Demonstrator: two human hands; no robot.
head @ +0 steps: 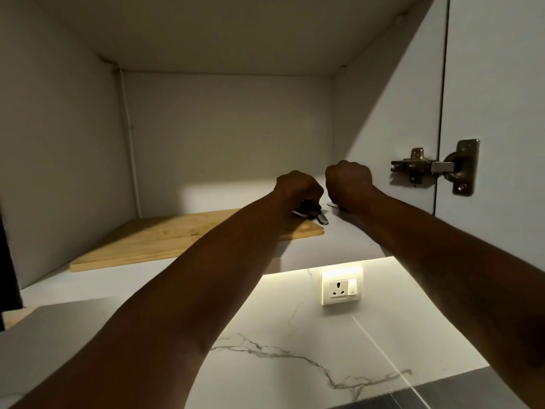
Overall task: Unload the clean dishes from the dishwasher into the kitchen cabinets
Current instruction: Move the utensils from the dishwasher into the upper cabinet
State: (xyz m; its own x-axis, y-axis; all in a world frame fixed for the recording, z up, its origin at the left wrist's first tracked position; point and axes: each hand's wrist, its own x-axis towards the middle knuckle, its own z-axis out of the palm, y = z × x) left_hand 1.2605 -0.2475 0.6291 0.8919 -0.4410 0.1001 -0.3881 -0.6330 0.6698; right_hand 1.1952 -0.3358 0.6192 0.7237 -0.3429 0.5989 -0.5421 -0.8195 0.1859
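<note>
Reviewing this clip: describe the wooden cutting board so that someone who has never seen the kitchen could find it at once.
Look into the open wall cabinet above the marble backsplash. On its single pale shelf, the cutting board lies flat on the left, under the left hand. It is the only light brown wooden thing there, wide and rectangular.

cabinet shelf (339,243) | wooden cutting board (165,240) flat, left side
</note>
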